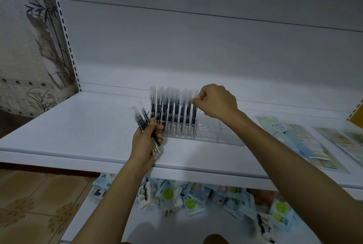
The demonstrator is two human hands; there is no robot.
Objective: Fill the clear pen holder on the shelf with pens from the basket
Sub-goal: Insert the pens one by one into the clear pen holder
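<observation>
1. The pen holder (216,135) looks like clear, glossy plastic.
2. The pens (172,110) have translucent plastic caps.
3. The shelf (78,132) is smooth, white, faintly sheened.
4. The packets (190,202) below look glossy.

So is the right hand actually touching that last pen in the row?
Touching. The head view shows the fingers of the right hand pinching the clear cap of the last pen standing in the clear pen holder.

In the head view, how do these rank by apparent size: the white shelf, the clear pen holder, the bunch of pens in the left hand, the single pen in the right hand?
1. white shelf
2. clear pen holder
3. bunch of pens in the left hand
4. single pen in the right hand
</observation>
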